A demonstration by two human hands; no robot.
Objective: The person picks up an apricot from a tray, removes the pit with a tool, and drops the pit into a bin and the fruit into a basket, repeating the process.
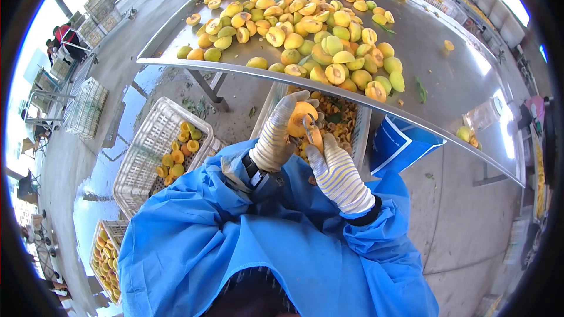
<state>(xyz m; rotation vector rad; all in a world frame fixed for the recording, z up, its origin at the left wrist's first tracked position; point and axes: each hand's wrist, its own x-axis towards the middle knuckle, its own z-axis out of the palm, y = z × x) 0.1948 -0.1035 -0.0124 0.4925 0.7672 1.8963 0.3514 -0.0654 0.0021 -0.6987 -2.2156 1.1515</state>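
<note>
My left hand, in a striped work glove, is closed around an orange-yellow peach half, held up close in front of the table edge. In my right hand, gloved the same way, is a pitting tool with an orange handle and a curved metal loop. The loop end rests at the peach's cut face. Below both hands a crate holds many stones and scraps, partly hidden by the gloves. Many halved peaches lie heaped on the metal table just beyond.
On the left stands a white plastic crate with some peach halves inside, and a fuller crate sits nearer. A blue bucket is under the table's right side. Wet patches mark the floor. A person in red is far left.
</note>
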